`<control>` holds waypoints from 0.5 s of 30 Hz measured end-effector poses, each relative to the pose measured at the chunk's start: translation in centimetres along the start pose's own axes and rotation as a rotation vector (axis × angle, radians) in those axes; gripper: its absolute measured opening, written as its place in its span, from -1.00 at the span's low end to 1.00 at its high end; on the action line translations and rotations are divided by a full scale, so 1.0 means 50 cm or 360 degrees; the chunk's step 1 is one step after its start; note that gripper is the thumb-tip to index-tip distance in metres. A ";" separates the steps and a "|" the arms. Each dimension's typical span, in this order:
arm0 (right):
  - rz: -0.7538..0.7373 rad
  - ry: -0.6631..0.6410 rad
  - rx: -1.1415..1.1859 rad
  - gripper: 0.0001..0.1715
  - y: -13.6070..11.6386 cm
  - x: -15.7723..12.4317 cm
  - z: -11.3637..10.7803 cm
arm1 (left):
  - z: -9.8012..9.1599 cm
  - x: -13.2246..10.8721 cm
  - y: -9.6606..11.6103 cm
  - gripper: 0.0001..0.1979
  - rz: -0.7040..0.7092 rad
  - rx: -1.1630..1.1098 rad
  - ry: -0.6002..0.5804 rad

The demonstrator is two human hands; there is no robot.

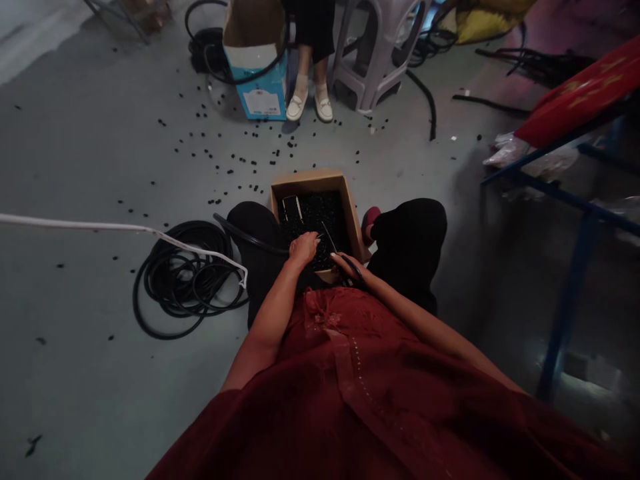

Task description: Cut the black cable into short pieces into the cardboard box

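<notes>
My left hand [303,249] is closed around the end of a black hose [250,239], which runs over my left thigh. My right hand [350,265] grips a pair of scissors [330,241], its blades apart and pointing away from me beside the left fingertips. Both hands are over the near part of a cardboard box [320,177] between my legs. Small black cut pieces [327,207] fill its bottom. A shiny rectangular object, perhaps a phone [293,209], lies on them at the far left.
A coil of black hose [187,273] lies left of my leg, with a white cable [150,230] over it. Black bits dot the floor. Ahead are a blue carton [263,83], another person's shoes [323,107] and a plastic stool [373,60]. A blue metal frame [567,300] stands right.
</notes>
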State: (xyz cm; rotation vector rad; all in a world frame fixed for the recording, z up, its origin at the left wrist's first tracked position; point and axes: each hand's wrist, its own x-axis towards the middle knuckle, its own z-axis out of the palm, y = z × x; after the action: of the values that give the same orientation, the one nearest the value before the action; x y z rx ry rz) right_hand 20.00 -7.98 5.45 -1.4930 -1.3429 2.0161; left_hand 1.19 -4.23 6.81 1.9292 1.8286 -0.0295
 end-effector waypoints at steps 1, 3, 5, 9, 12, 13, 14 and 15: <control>-0.0003 0.0009 -0.0015 -0.57 0.000 0.001 0.000 | 0.000 0.000 0.000 -0.67 0.0007 -0.0002 -0.0003; -0.0014 0.0017 -0.0028 -0.59 -0.001 0.002 0.000 | -0.001 0.001 -0.001 -0.66 0.0023 -0.0012 -0.0018; -0.0025 0.0018 -0.0048 -0.61 -0.002 0.003 0.000 | -0.002 0.002 -0.002 -0.66 0.0044 -0.0025 -0.0044; -0.0021 0.0014 -0.0080 -0.63 -0.003 0.004 -0.002 | -0.004 0.002 -0.004 -0.66 0.0118 -0.0034 -0.0094; -0.0047 0.0020 -0.0070 -0.60 0.002 0.007 -0.003 | -0.004 0.002 -0.005 -0.65 0.0161 -0.0041 -0.0100; -0.0060 0.0022 -0.0066 -0.59 0.004 0.008 -0.003 | -0.004 0.002 -0.006 -0.65 0.0167 -0.0043 -0.0103; -0.0069 0.0025 -0.0062 -0.57 0.007 0.010 -0.003 | -0.004 0.002 -0.006 -0.65 0.0169 -0.0044 -0.0106; -0.0078 0.0035 -0.0056 -0.56 0.009 0.012 -0.002 | -0.004 0.002 -0.005 -0.65 0.0168 -0.0044 -0.0110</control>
State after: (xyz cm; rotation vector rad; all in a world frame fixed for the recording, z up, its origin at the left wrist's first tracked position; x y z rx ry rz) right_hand 19.98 -7.76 4.74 -1.4780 -1.3990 1.9507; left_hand 0.87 -4.07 6.89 1.9775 1.6724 -0.0355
